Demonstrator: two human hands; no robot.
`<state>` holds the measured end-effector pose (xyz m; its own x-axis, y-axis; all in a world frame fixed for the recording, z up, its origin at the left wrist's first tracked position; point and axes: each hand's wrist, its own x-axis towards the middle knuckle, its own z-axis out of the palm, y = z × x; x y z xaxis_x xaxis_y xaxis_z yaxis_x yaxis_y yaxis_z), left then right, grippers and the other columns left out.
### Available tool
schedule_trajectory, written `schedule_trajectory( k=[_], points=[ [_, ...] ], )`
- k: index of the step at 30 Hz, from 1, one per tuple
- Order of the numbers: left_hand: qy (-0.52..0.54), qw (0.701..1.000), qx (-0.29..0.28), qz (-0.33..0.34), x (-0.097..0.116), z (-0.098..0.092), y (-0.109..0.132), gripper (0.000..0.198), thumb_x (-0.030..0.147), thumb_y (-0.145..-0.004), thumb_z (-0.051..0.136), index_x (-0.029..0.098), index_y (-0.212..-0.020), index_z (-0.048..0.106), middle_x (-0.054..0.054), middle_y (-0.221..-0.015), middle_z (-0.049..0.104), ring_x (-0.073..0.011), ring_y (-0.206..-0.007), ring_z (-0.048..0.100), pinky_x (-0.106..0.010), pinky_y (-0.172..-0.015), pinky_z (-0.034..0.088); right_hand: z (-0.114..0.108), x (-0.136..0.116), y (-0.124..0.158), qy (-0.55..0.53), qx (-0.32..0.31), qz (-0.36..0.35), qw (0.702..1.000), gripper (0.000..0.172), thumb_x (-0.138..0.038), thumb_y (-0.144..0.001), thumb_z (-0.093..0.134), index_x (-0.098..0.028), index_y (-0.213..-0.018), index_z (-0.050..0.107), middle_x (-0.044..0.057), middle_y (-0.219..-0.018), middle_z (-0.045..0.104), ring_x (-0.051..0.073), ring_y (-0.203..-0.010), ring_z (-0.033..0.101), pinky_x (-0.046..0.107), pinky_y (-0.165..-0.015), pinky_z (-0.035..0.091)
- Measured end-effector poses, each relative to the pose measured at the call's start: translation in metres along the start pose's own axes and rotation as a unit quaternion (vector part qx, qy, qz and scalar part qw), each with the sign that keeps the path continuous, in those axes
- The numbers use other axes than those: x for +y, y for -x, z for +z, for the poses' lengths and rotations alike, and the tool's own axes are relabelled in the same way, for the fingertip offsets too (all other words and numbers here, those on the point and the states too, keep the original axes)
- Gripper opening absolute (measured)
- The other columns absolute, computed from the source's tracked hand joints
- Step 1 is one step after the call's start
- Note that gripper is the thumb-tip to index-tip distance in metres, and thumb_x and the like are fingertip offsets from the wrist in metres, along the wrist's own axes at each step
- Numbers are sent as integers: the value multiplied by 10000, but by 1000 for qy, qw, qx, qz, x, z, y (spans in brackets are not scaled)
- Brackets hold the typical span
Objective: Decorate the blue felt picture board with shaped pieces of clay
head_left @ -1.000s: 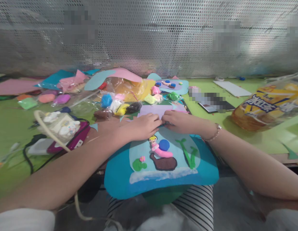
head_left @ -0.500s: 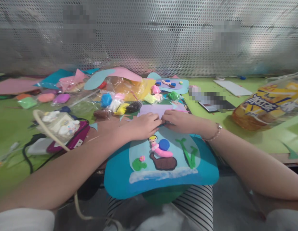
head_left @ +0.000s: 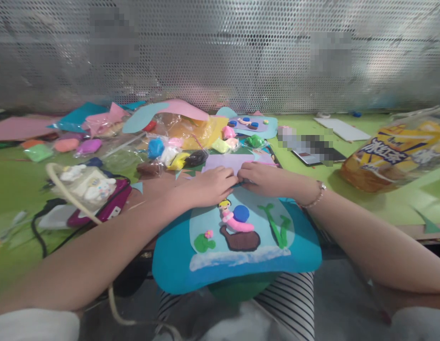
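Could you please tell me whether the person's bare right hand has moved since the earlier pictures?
No: judged against the clear plastic bottle with the yellow label, the bare right hand shows no visible shift either way.

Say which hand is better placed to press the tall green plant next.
Likely the right hand: it is nearer the tall green plant than the left hand, which lies farther left.

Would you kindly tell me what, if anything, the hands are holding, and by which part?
The left hand and right hand meet at the decorated blue card's far edge, but whether they grip it there is hidden, so I cannot tell.
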<state>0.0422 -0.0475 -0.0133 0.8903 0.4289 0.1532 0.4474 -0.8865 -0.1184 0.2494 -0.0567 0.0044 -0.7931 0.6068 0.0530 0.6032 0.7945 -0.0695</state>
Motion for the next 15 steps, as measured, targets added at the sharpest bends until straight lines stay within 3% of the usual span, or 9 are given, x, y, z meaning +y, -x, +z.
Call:
schedule_trajectory(
  k=[15],
  points=[
    [-5,1000,1,6,-1,2,0,229,247,-928,388,127,-1033,554,-109,-1006,537,-203,-896,501,-322,-776,407,4,3,-1,-5,1,1,1000,116,-90,-837,441,-128,-893,535,101,-904,533,194,-831,518,324,-768,408]
  ],
)
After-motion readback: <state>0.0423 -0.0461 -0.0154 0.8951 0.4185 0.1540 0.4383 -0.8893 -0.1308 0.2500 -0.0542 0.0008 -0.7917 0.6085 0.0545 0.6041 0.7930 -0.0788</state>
